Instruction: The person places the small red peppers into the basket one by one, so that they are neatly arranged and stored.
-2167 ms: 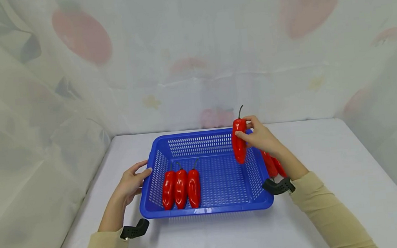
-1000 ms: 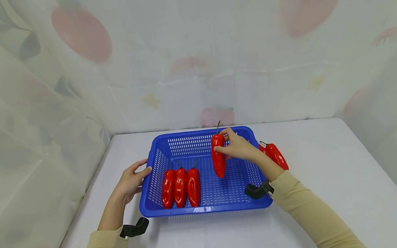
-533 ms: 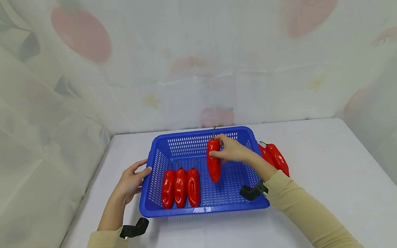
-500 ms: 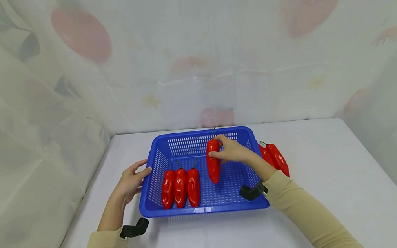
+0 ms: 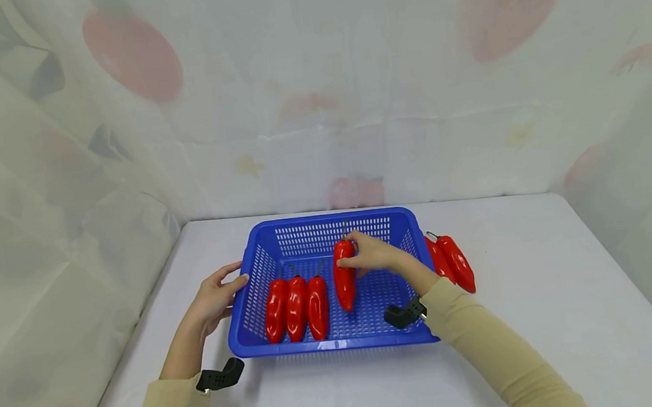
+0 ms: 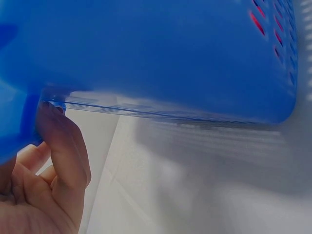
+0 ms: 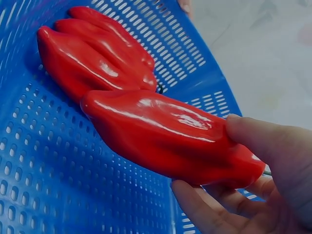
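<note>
In the head view a blue plastic basket (image 5: 338, 344) stands on the table. My left hand (image 5: 215, 298) grips its left rim, thumb on top; the left wrist view shows fingers (image 6: 68, 151) curled under that edge. Over the basket floor my right hand (image 5: 372, 253) pinches a glossy red chili pepper (image 5: 345, 279) near its stem end, stem pointing away from me. Three more red peppers (image 5: 297, 309) lie side by side along the basket's left half. In the right wrist view the held pepper (image 7: 156, 139) is just beside this row; whether its tip touches the floor is unclear.
Outside the basket's right wall, further red peppers (image 5: 455, 263) lie on the white table (image 5: 549, 287), partly hidden by the basket and right forearm. A patterned curtain (image 5: 316, 88) hangs behind the table and at both sides.
My right hand has brought the pepper from above the basket's right rim leftward and lower, toward the row of three. The left hand and the basket have stayed in place.
</note>
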A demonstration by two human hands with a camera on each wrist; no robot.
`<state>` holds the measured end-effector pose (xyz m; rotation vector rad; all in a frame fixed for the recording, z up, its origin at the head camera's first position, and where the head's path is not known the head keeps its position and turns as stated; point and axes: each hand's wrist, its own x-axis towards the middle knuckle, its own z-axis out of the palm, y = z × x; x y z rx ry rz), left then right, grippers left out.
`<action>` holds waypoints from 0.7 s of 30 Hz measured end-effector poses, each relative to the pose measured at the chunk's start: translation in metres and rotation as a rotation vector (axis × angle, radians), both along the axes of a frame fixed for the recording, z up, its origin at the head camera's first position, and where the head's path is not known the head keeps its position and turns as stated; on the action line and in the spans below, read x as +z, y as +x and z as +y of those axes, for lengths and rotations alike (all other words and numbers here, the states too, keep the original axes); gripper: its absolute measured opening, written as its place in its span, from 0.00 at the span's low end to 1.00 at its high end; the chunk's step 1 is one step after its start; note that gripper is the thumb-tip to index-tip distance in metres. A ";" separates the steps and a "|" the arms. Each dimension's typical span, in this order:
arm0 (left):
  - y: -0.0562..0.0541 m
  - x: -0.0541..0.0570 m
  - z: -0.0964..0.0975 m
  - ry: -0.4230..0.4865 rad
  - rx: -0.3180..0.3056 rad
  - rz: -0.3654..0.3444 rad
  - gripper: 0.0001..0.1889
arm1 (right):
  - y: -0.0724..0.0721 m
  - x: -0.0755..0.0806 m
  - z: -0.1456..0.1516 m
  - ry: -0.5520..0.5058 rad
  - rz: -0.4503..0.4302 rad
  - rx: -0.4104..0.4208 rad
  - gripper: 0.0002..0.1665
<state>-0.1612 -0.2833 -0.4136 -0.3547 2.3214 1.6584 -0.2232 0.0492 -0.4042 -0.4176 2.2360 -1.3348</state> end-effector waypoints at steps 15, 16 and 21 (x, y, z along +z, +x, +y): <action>0.001 0.001 0.001 0.002 -0.001 0.003 0.30 | -0.003 -0.022 -0.016 0.077 -0.046 0.019 0.37; 0.001 0.001 0.001 0.003 -0.001 0.004 0.30 | -0.003 -0.023 -0.017 0.083 -0.043 0.017 0.37; 0.001 0.001 0.001 0.000 0.001 0.005 0.30 | -0.001 -0.023 -0.021 0.103 -0.043 0.014 0.35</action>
